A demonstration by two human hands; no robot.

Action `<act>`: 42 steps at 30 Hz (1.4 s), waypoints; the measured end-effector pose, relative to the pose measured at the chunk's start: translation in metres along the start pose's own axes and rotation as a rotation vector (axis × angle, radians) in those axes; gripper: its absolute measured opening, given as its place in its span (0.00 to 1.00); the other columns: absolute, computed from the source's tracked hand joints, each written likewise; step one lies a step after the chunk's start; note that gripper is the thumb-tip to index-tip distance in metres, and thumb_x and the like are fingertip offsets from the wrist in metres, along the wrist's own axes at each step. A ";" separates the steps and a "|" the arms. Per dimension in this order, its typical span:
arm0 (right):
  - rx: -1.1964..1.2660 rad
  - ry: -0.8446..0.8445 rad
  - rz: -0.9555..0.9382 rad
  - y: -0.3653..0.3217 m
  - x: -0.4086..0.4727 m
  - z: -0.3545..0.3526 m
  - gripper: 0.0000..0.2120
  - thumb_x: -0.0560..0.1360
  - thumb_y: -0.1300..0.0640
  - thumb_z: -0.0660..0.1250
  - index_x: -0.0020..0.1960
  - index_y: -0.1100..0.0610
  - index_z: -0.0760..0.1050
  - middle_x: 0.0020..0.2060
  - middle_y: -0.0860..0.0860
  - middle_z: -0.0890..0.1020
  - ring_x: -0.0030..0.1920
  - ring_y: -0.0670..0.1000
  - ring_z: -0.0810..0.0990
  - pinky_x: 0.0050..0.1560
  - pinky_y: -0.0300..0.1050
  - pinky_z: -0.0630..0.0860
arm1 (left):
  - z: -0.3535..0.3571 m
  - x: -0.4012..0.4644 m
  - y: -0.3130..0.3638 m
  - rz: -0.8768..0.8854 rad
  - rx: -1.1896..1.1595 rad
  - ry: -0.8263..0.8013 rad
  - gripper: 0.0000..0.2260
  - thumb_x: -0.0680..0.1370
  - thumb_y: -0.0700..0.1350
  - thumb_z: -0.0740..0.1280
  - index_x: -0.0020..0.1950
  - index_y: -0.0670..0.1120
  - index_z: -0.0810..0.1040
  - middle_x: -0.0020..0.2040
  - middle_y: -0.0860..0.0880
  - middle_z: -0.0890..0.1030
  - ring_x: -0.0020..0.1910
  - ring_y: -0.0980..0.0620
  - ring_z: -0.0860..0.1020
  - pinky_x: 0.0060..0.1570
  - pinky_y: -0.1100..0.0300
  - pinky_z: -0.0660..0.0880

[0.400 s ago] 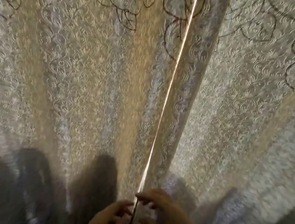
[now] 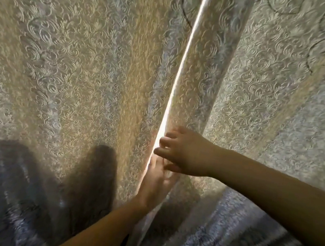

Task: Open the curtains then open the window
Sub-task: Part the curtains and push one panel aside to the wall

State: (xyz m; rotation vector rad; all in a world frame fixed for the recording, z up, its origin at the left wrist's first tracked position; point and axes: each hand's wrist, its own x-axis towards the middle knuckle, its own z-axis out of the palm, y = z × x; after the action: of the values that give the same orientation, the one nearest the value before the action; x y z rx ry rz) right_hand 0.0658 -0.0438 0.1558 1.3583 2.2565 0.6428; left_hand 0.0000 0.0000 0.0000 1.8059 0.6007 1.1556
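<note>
Both my hands are sitting higher up the seam than a moment ago, forearms now showing. I'm seeing the left curtain [image 2: 72,72] hanging closed; my left hand [image 2: 156,179] is reaching flat into the bright gap [image 2: 181,68], fingertips hidden, grip unclear. My right hand [image 2: 186,152] is spreading loose fingers [image 2: 165,142] against the right curtain [image 2: 272,95] edge.

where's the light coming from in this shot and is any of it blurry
Head view: backlit, with a bright sliver of daylight through the gap between the left curtain and right curtain, washing out the left hand at the slit; the right hand reads darker; dark shapes show through the lower left fabric; motion blur smears the edges and lower corners.
</note>
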 end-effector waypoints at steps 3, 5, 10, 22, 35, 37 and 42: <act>-0.150 -0.236 0.077 0.034 -0.011 0.009 0.28 0.68 0.43 0.68 0.64 0.54 0.68 0.59 0.56 0.77 0.60 0.58 0.73 0.67 0.62 0.62 | 0.012 0.030 0.012 0.025 -0.026 -0.134 0.17 0.78 0.43 0.62 0.66 0.49 0.63 0.62 0.46 0.71 0.61 0.55 0.71 0.60 0.64 0.70; -0.270 -0.292 0.153 0.052 -0.021 0.020 0.29 0.68 0.48 0.70 0.66 0.53 0.65 0.61 0.57 0.76 0.63 0.57 0.72 0.70 0.65 0.54 | 0.030 0.047 0.008 0.029 0.051 -0.158 0.17 0.80 0.37 0.56 0.69 0.45 0.63 0.68 0.43 0.68 0.67 0.50 0.66 0.68 0.55 0.64; -0.365 -0.084 0.203 0.094 -0.072 0.058 0.08 0.62 0.62 0.70 0.30 0.50 0.76 0.23 0.46 0.78 0.29 0.50 0.77 0.47 0.46 0.77 | 0.092 0.059 0.001 0.104 0.224 -0.205 0.20 0.80 0.41 0.53 0.72 0.50 0.61 0.73 0.48 0.63 0.71 0.50 0.61 0.64 0.69 0.53; -0.326 0.340 0.319 0.207 -0.287 0.150 0.10 0.72 0.64 0.60 0.38 0.53 0.77 0.27 0.49 0.77 0.32 0.52 0.77 0.43 0.44 0.76 | 0.325 0.086 0.079 0.201 0.128 -0.308 0.24 0.76 0.47 0.50 0.73 0.51 0.58 0.71 0.45 0.67 0.67 0.48 0.67 0.65 0.62 0.62; -0.422 0.374 0.567 0.307 -0.511 0.237 0.08 0.72 0.65 0.63 0.43 0.54 0.78 0.29 0.49 0.79 0.32 0.52 0.77 0.51 0.43 0.69 | 0.561 0.107 0.166 0.412 -0.043 -0.451 0.27 0.74 0.53 0.44 0.68 0.48 0.68 0.63 0.48 0.75 0.60 0.55 0.69 0.59 0.69 0.62; -0.469 0.354 0.607 0.325 -0.547 0.250 0.09 0.72 0.65 0.64 0.43 0.53 0.78 0.29 0.48 0.79 0.32 0.51 0.78 0.50 0.43 0.71 | 0.602 0.114 0.177 0.479 -0.057 -0.462 0.25 0.74 0.50 0.46 0.63 0.44 0.73 0.59 0.44 0.78 0.56 0.55 0.69 0.53 0.71 0.61; -0.506 0.293 0.695 0.369 -0.642 0.283 0.09 0.74 0.64 0.62 0.45 0.53 0.80 0.30 0.48 0.80 0.33 0.51 0.78 0.49 0.43 0.71 | 0.717 0.139 0.199 0.543 -0.048 -0.574 0.28 0.72 0.51 0.44 0.67 0.46 0.69 0.66 0.47 0.73 0.64 0.48 0.70 0.61 0.63 0.64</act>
State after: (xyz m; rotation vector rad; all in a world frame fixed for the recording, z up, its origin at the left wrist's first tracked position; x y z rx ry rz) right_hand 0.7616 -0.4186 0.2229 1.8352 1.5795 1.6021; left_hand 0.6902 -0.2911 0.1105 2.1954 -0.2659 0.8951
